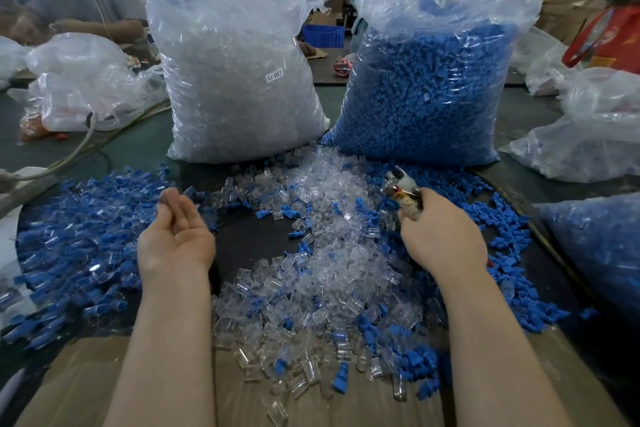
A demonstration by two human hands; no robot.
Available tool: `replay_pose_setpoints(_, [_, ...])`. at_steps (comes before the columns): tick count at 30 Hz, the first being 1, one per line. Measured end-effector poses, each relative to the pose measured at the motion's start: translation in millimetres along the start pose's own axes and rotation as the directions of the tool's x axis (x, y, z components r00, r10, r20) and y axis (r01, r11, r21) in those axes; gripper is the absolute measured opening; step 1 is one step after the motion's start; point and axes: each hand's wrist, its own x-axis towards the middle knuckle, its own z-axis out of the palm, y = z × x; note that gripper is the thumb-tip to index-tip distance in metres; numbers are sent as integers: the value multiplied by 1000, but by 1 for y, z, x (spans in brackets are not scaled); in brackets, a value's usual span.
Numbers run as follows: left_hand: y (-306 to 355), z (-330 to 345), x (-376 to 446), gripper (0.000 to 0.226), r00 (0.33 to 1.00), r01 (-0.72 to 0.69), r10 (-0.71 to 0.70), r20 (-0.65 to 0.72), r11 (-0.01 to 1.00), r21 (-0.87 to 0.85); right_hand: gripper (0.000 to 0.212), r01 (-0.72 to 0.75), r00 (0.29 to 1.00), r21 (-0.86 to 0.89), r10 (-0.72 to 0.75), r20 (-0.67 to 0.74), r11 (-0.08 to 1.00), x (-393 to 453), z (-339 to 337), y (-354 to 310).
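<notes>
Table bears two bags, right hand one tool.

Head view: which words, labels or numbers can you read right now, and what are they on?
"SJ-017": on the small white sticker on the tall clear plastic bag of clear parts.
Yellow print on the red bag at the right edge: too blurred to read.
On the worn metal tool gripped by the right hand: no readable marking.

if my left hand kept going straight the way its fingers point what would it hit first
Likely the loose blue pieces just past the fingertips of the left hand; if it rides above the table, the big bag of clear parts behind them instead. Height is unclear.
</notes>
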Motion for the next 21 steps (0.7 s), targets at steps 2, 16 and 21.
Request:
replay_pose_setpoints(2, [3, 1, 2, 16, 1000, -16, 16, -1, 999, -49, 10, -75, 997, -22, 75, -4, 997, 0, 1, 5])
replay_pose_setpoints(16, [-26, 2, 0, 7, 956, -182, -124, 266, 461, 869, 12, -48, 980, -61, 59, 190, 997, 1, 4, -5])
replay_pose_setpoints(21, [-54, -10, -15, 10, 824, -551, -293, 485, -217, 806, 17, -88, 981, -87, 102, 166, 992, 0, 5, -7])
